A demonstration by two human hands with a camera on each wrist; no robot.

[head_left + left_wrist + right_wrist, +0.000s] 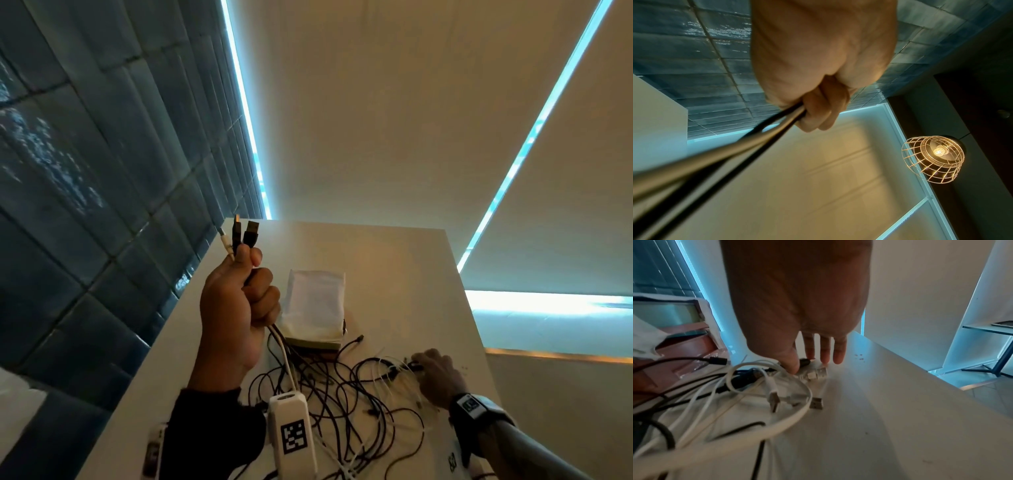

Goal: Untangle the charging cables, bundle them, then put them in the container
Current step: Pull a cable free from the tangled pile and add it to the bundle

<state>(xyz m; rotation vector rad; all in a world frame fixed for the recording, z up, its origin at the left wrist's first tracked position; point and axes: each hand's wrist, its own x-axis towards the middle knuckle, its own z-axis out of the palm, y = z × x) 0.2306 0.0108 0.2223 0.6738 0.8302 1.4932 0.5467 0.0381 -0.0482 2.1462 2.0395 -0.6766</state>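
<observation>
L hand [236, 308] grips 3 cable ends [239, 234]; R hand [440, 375] pinches 1.

Table [394, 274]: set against the wall on its left. Container [317, 308]: placed on the table, toward the far side. Cables [342, 394]: a tangle spread on the table before the container. Left hand [236, 308]: raised above the table's left part, left of the container. Right hand [438, 373]: lowered at the tangle's right edge.
</observation>
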